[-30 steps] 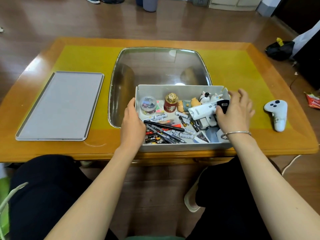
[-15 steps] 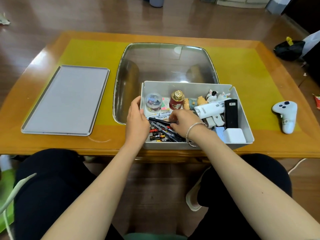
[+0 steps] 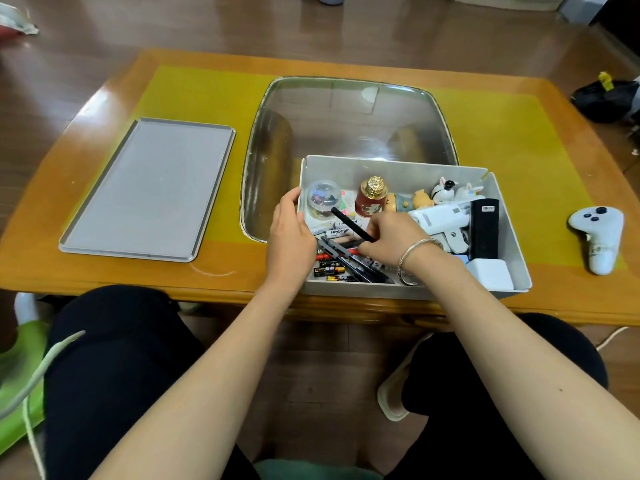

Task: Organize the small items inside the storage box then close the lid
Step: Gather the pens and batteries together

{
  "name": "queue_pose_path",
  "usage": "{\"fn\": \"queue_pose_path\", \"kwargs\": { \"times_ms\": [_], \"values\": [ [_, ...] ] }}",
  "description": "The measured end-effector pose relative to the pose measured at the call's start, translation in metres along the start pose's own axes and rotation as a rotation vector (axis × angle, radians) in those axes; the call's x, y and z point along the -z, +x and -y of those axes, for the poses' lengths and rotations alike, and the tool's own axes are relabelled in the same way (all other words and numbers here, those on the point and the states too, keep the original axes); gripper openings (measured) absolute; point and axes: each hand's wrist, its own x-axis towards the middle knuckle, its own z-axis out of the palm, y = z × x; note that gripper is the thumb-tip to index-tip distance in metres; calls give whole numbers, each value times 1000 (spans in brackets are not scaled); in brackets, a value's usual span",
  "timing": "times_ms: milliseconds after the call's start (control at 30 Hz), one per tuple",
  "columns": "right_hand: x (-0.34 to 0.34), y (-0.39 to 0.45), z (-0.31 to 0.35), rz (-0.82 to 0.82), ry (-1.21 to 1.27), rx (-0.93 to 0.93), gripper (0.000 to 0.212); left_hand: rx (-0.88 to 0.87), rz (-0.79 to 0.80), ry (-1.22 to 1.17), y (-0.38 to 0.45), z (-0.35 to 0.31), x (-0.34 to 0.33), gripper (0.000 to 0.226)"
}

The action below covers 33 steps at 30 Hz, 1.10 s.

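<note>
A grey storage box (image 3: pixel 398 168) stands at the table's near edge, full of small items. My left hand (image 3: pixel 289 237) grips its left wall, thumb inside. My right hand (image 3: pixel 391 237) is inside the box and pinches a black pen (image 3: pixel 351 224), lifted and pointing up-left above a heap of pens and batteries (image 3: pixel 341 265). A clear ball (image 3: pixel 323 195), a red jar with a gold cap (image 3: pixel 372 197), small animal figures (image 3: pixel 446 190), a white device (image 3: pixel 440 216), a black bar (image 3: pixel 484 228) and a white block (image 3: pixel 490 273) also lie in the box. The grey lid (image 3: pixel 149 188) lies flat at the left.
A glass panel (image 3: pixel 346 116) is set in the wooden table behind the box. A white game controller (image 3: pixel 597 237) lies at the right of the box. A black bag (image 3: pixel 606 98) is on the floor at the far right. My knees are under the table's edge.
My right hand left the black bar at the right side of the box, moved to the pen heap and lifted one black pen. My left hand stayed on the left wall.
</note>
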Motion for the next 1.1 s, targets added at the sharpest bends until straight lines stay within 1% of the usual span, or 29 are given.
{"fn": "queue_pose_path", "kwargs": {
  "times_ms": [100, 300, 400, 467, 667, 767, 833, 933, 1000, 1067, 1100],
  "values": [
    [2, -2, -3, 7, -51, 17, 14, 1, -1, -3, 0, 0, 0, 40],
    [0, -4, 3, 93, -114, 92, 23, 3, -4, 13, 1, 1, -1, 40],
    [-5, -3, 7, 119, -131, 97, 15, 7, -6, 18, 1, 1, -1, 39],
    [-7, -2, 7, 122, -136, 93, 14, 6, -5, 18, 1, 0, -1, 39],
    [-12, 0, 4, 176, -232, 109, 24, 6, -1, 9, 1, 0, 0, 40],
    [-15, 0, 4, 157, -221, 130, 22, 6, 1, 14, 1, 0, -1, 39],
    [-12, 0, 4, 103, -191, 122, 18, -1, -5, 15, 1, 0, -1, 40],
    [-2, 2, 2, 36, -53, 118, 19, 4, -12, -17, 0, -1, 1, 39],
    [2, 2, 3, 90, -2, 155, 21, 21, -26, -43, -1, -2, 1, 38],
    [-1, 2, 7, 180, -94, 185, 22, 31, -35, -51, -1, -2, 2, 38],
    [-4, 2, 10, 210, -152, 188, 27, 33, -35, -52, -1, -2, 2, 38]
  ]
}}
